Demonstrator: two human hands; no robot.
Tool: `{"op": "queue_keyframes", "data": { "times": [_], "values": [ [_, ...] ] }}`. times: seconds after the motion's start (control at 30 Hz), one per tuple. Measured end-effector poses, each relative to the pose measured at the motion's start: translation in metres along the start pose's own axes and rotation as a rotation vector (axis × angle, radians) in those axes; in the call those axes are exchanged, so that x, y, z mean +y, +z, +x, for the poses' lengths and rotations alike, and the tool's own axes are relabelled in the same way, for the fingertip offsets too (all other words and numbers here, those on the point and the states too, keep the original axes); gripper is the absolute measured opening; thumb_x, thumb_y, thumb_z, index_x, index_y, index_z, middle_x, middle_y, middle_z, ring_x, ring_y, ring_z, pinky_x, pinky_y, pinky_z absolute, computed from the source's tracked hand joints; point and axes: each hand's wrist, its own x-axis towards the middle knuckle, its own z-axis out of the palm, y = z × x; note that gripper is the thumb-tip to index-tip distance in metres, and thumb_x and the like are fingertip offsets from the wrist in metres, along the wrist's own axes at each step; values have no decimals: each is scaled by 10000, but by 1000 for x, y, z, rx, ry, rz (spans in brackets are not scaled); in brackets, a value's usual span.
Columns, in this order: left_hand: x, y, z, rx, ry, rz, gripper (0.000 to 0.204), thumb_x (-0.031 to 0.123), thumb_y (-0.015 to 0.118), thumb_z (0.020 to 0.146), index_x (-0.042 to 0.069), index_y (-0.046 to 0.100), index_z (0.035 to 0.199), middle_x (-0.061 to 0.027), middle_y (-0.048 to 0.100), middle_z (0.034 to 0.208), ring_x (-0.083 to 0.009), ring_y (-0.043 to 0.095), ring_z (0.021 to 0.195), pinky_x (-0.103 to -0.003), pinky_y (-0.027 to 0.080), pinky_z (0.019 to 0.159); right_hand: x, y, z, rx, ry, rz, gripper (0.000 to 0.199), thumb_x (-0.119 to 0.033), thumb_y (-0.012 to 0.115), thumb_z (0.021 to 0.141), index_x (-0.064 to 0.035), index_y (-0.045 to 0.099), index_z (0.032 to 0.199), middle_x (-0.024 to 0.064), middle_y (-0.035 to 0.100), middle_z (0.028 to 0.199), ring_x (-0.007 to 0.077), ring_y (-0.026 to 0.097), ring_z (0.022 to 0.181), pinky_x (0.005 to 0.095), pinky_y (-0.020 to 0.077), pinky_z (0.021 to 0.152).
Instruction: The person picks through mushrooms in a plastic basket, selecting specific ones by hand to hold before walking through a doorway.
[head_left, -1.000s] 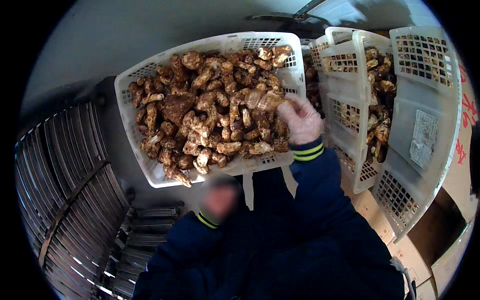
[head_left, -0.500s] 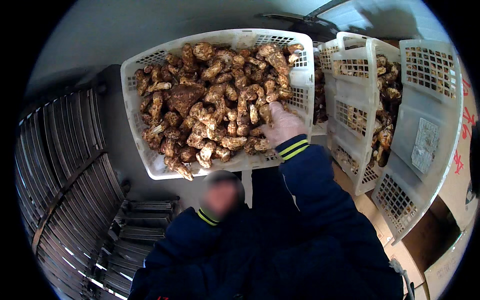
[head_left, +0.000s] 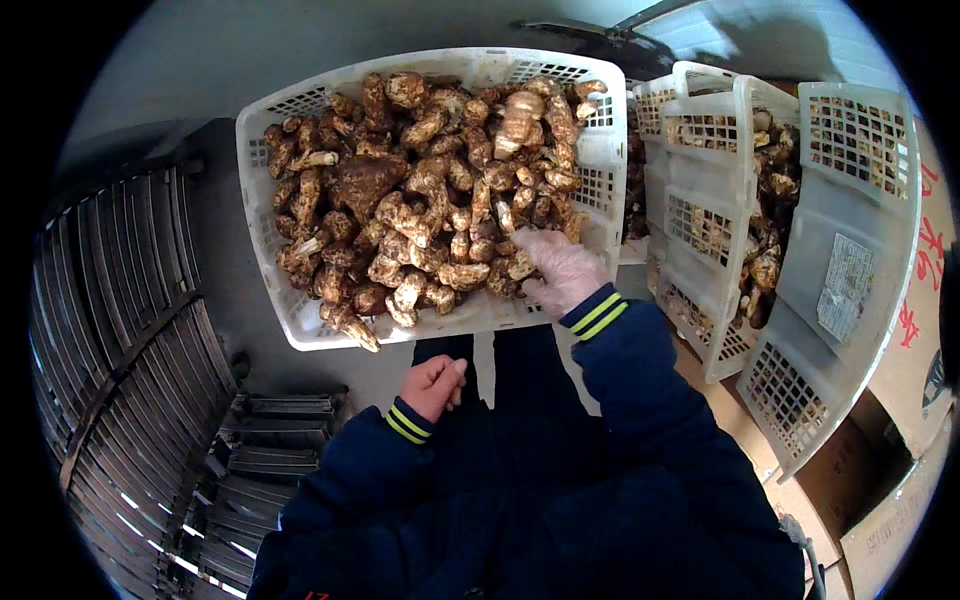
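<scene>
A white plastic crate (head_left: pixel 345 338) holds a heap of brown, soil-flecked mushrooms (head_left: pixel 430 185). My right hand (head_left: pixel 565 272), in a thin clear glove, rests at the heap's near right side. Its thumb and forefinger are apart, with a small mushroom (head_left: pixel 520 265) lying in the gap; I see no grip on it. A larger, lighter brown mushroom (head_left: pixel 519 122) lies on top of the heap at the far right. My left hand (head_left: pixel 435 387) is bare and curled closed below the crate's near edge, in front of my dark trousers; nothing shows in it.
To the right stand tilted white crates (head_left: pixel 700 215), with more mushrooms (head_left: pixel 770 225) between them. A cardboard box (head_left: pixel 915 340) with red writing is at the far right. Dark slatted metal racks (head_left: pixel 120 350) line the left side, and a grey wall (head_left: pixel 300 50) is behind the crate.
My right hand has drawn slightly nearer, and the mushroom at its fingertips is gone from there. A lighter brown mushroom now lies on the heap's far right. My left hand, blurred before, now shows clearly.
</scene>
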Motion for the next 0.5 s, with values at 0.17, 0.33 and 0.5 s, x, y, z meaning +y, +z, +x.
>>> {"op": "queue_keyframes", "data": {
  "times": [0.17,0.33,0.5],
  "values": [
    [-1,-3,-1,14,-38,-24,340,330,507,913,55,528,714,-5,505,538,-71,455,464,-210,359,447,17,-19,-4,-17,49,450,235,-124,690,724,-63,655,948,101,654,895,202,625,782,298,492,701],
    [3,-2,-5,25,-29,2,331,319,516,911,53,526,714,-7,508,543,-70,454,460,-210,354,440,8,-59,26,305,270,642,354,-147,707,738,-24,605,1054,147,630,1052,233,632,904,289,498,771],
    [5,-2,-4,32,-24,-3,337,323,515,911,48,528,716,-6,506,540,-72,459,465,-208,360,449,27,-36,17,176,347,114,490,-214,665,743,-47,503,1175,229,586,1033,367,572,965,415,470,807]
  ]
}}
